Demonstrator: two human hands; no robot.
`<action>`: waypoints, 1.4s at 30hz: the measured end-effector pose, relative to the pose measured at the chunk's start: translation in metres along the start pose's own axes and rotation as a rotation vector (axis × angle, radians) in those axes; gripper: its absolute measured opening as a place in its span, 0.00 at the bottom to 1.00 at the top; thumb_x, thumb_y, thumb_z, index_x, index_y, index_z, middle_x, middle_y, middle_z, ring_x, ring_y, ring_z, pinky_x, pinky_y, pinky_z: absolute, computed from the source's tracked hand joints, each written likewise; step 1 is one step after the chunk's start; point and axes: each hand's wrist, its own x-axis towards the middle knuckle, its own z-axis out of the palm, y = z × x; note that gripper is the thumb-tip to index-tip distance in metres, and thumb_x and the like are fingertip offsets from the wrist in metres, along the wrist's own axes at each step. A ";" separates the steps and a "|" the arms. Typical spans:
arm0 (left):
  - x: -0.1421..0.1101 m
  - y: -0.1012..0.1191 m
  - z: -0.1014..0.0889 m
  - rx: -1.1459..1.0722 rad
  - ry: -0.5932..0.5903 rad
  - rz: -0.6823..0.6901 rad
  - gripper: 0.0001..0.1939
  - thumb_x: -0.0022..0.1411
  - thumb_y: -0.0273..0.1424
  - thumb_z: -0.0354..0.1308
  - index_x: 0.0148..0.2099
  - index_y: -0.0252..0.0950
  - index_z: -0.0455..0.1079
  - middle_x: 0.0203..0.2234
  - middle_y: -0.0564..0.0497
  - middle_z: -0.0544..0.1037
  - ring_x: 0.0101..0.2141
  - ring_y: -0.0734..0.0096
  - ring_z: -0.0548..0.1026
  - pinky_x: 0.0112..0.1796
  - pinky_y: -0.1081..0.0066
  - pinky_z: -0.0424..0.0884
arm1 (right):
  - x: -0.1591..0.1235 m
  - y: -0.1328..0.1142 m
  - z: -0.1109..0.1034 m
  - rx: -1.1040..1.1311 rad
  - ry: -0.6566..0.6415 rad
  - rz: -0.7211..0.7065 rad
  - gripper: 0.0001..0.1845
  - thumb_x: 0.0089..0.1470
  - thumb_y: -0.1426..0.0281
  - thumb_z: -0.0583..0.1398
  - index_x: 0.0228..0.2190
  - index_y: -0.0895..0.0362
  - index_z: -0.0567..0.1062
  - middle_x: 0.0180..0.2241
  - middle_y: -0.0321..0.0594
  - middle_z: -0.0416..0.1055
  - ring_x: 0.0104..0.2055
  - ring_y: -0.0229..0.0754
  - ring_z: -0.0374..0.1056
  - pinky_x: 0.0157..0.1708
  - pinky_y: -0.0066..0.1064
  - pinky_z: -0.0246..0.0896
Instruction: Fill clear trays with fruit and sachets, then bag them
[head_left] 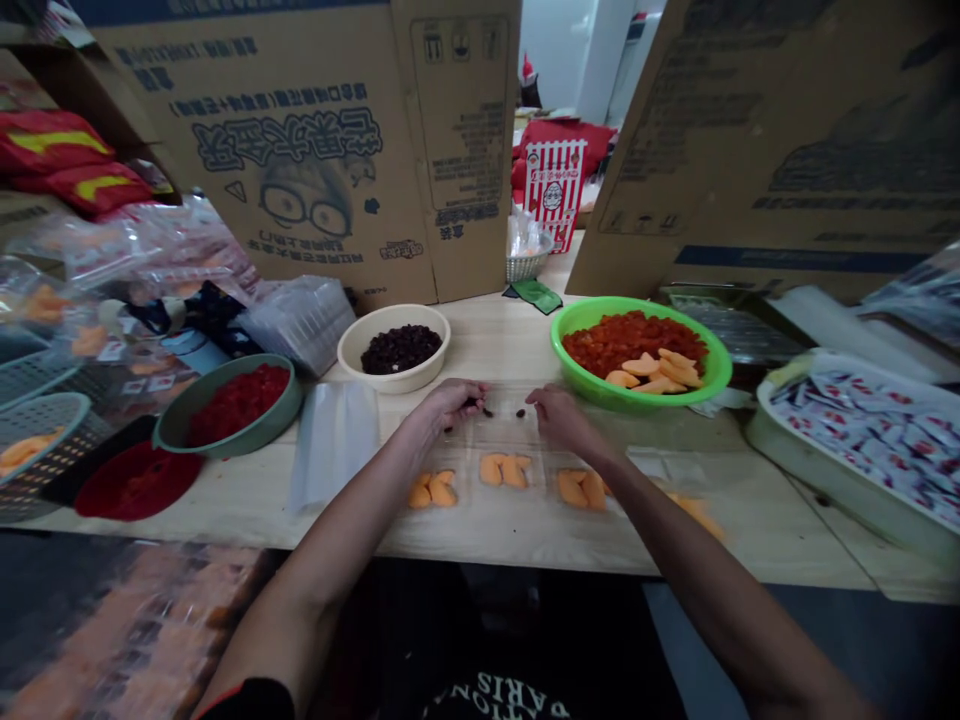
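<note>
Dark dried berries (487,411) are scattered on a clear plastic tray (540,440) between both hands; left hand (450,403) fingers pinched narrow, right hand (561,418) fingers bunched, any hold unclear; orange fruit slices (491,470) placed nearer.

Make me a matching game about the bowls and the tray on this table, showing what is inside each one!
Things:
1. cream bowl
2. bright green bowl
3. grey-green bowl
4. white tray

Insides:
A. red pieces only
B. small white packets
C. dark bits
D. more red pieces with orange slices

Right pairs: 1-C, 2-D, 3-A, 4-B
</note>
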 end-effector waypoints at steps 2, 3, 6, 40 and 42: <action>0.003 -0.003 -0.001 0.168 0.065 0.064 0.06 0.53 0.20 0.58 0.35 0.32 0.74 0.19 0.56 0.69 0.22 0.76 0.64 0.25 0.77 0.60 | -0.001 0.000 -0.001 -0.041 -0.017 -0.027 0.23 0.54 0.84 0.53 0.49 0.61 0.78 0.44 0.50 0.72 0.43 0.43 0.69 0.46 0.29 0.60; 0.004 -0.005 0.000 0.262 0.089 0.096 0.06 0.52 0.20 0.59 0.33 0.32 0.75 0.19 0.56 0.69 0.23 0.75 0.64 0.27 0.76 0.60 | -0.002 -0.001 -0.001 -0.072 -0.037 -0.056 0.24 0.54 0.84 0.54 0.49 0.60 0.78 0.44 0.49 0.72 0.43 0.43 0.69 0.45 0.29 0.59; 0.007 -0.010 0.004 0.531 0.096 0.182 0.06 0.47 0.19 0.63 0.28 0.32 0.78 0.20 0.54 0.74 0.26 0.72 0.67 0.32 0.73 0.63 | -0.004 -0.006 0.001 -0.163 -0.088 -0.116 0.23 0.53 0.83 0.55 0.48 0.58 0.78 0.44 0.50 0.70 0.46 0.45 0.67 0.45 0.30 0.59; 0.017 -0.010 0.128 0.451 -0.018 0.239 0.08 0.60 0.23 0.59 0.40 0.33 0.79 0.22 0.54 0.74 0.25 0.74 0.69 0.29 0.75 0.62 | -0.125 -0.002 -0.027 -0.295 -0.178 0.114 0.22 0.57 0.80 0.52 0.51 0.60 0.74 0.57 0.56 0.67 0.59 0.57 0.62 0.53 0.44 0.60; 0.021 -0.015 0.136 0.488 0.027 0.275 0.05 0.57 0.23 0.63 0.35 0.34 0.79 0.24 0.52 0.77 0.29 0.70 0.72 0.33 0.74 0.64 | -0.127 -0.001 -0.031 -0.274 -0.179 0.114 0.21 0.57 0.80 0.52 0.49 0.60 0.75 0.55 0.55 0.68 0.57 0.55 0.64 0.52 0.42 0.60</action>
